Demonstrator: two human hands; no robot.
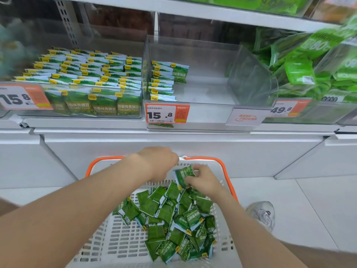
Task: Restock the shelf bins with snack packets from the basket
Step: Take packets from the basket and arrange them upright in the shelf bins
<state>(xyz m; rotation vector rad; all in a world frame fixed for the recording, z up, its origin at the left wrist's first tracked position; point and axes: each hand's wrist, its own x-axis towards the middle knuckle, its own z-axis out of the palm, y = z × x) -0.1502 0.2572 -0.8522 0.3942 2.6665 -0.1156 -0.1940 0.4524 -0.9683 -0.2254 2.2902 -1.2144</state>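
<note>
Early in the job, by the look of it: the basket (108, 235) down at 6 o'clock holds a deep pile of green packets (173, 219) heaped toward its right half, so plenty is left to shelve. Both hands are at the far end of the basket. The right hand (204, 180) pinches one packet (183, 176) between thumb and fingers, lifted just clear of the pile. The left hand (158, 161) is knuckles-up beside it, fingers curled down and out of sight, so I can't tell whether it grips anything. Up at 12 o'clock, the middle bin (204, 89) is the one crying out for stock: a single row of packets (164, 80) stands along its left wall, and the rest of its floor is bare. An orange price tag (167, 114) sits on its front. At 10 o'clock the left bin (83, 115) looks done, packed row upon row with similar green packs (83, 72). At 2 o'clock the right bin (309, 113) is heaped with larger green bags (299, 72). My read: most of the filling of that middle bin lies ahead.
</note>
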